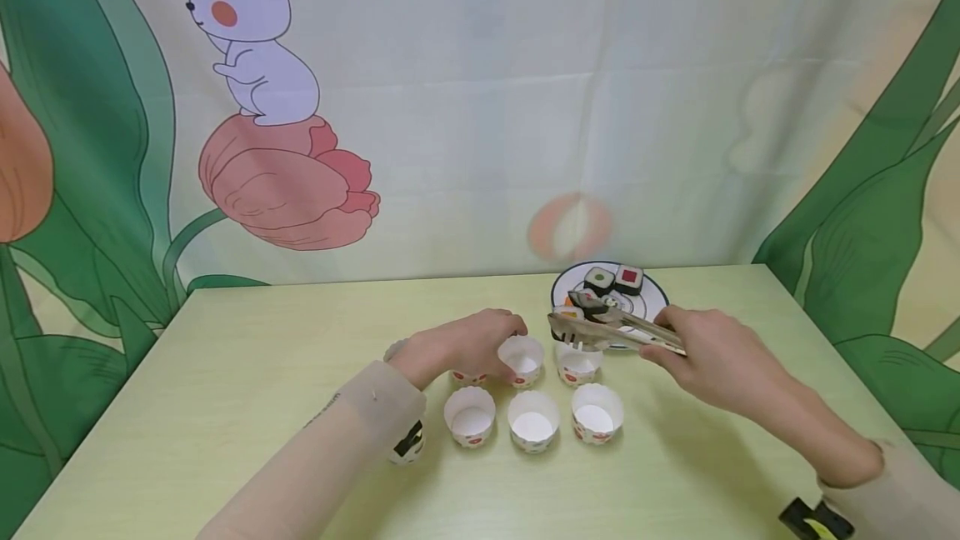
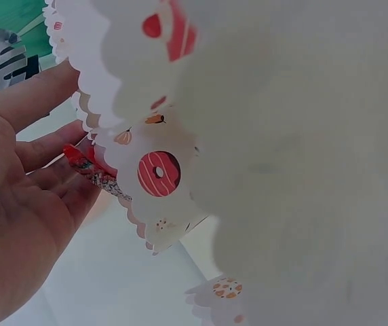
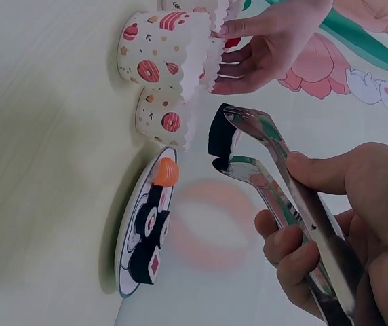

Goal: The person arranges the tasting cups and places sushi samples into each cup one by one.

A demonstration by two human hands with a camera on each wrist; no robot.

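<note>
My right hand [image 1: 720,357] grips metal tongs [image 3: 282,183]. Between the tong tips sits a sushi roll piece [image 3: 220,132] with a dark wrap, raised near the plate's front edge. My left hand [image 1: 476,344] reaches to the back row of paper cups, thumb and fingers around the side of a white cup [image 1: 521,359] with a scalloped rim. Close up, the left hand [image 2: 24,183] lies against printed cup rims, and a red, speckled piece [image 2: 95,173] shows beside its fingers; what it is I cannot tell. The plate [image 1: 652,307] carries several sushi pieces [image 1: 628,278].
Several more paper cups stand in front, among them a left one [image 1: 470,419], a middle one [image 1: 533,423] and a right one [image 1: 597,415]. Another cup [image 1: 579,367] is just below the tongs. A printed cloth [image 1: 465,107] hangs behind the table [image 1: 255,373].
</note>
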